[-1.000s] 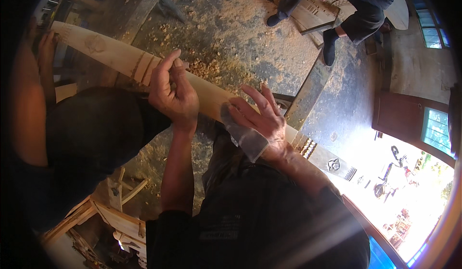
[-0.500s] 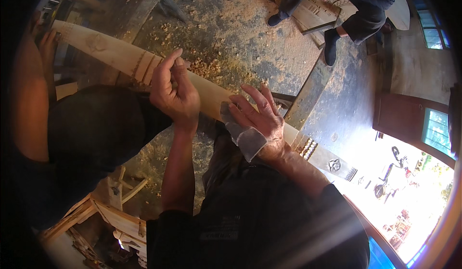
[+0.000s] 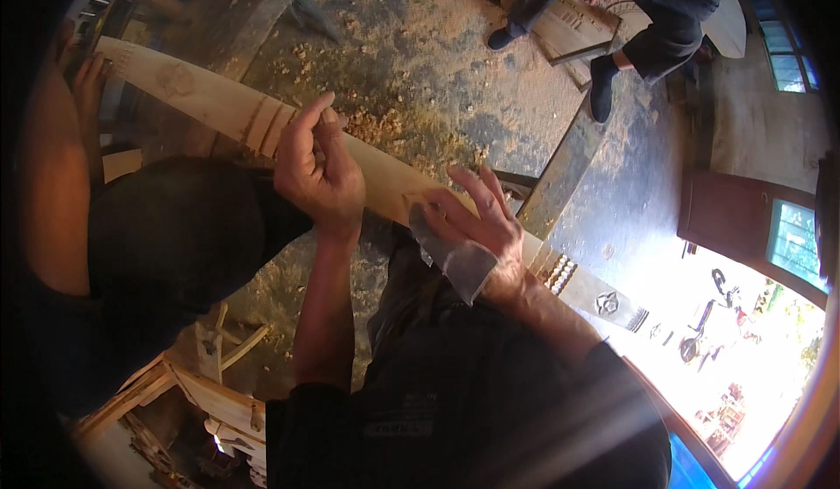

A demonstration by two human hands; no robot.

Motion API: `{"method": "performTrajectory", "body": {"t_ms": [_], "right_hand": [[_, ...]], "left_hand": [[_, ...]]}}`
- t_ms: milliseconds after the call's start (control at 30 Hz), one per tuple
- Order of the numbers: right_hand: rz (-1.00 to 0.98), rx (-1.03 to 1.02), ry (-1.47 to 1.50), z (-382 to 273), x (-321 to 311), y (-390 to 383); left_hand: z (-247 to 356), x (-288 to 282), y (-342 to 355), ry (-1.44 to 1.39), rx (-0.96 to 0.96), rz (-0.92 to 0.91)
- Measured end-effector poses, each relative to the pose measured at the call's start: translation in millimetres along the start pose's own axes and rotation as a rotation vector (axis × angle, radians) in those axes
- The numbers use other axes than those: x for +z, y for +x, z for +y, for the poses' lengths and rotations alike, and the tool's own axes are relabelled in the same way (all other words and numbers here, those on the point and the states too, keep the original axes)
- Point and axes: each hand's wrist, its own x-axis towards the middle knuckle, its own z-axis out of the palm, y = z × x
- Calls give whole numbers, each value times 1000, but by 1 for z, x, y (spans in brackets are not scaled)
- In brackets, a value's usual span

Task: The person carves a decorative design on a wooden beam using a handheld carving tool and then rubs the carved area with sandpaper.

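A long, pale wooden board (image 3: pixel 381 170) with carved bands lies diagonally across my lap. My right hand (image 3: pixel 490 235) is over its middle, palm down, holding a bent grey sheet of sandpaper (image 3: pixel 470 270) against the wood; part of the sheet is hidden beneath the fingers. Farther left, my left hand (image 3: pixel 319 174) is on the board beside the carved grooves, fingers curled and thumb near the index finger. What lies inside that grip, if anything, is hidden. Toward the right end the board has a row of beads and a dark carved motif (image 3: pixel 606 303).
Another person's arm (image 3: pixel 57 174) and hand are at the board's far left end. A seated person's shoe (image 3: pixel 601 87) is at upper right. Wood shavings (image 3: pixel 372 126) litter the floor. A wooden frame (image 3: pixel 210 393) stands at lower left; a bright doorway opens at right.
My right hand has slid slightly right and toward me along the board with the sandpaper. My left hand has barely moved.
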Motion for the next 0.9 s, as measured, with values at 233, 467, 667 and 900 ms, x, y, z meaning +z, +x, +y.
{"method": "performTrajectory", "body": {"t_ms": [233,467,667,900], "right_hand": [[-130,75,13,-8,-6,6],[-39,38,28,-7,-5,18],[-106,-152,69,-27,-39,-49],[-57,-57,10,-29,-57,-57]], "left_hand": [[-5,0,1,4,-2,10],[-7,-4,-1,33,-22,-10],[-8,-7,-2,-21,-59,-38],[-1,-21,-15,-156,-110,-23]]}}
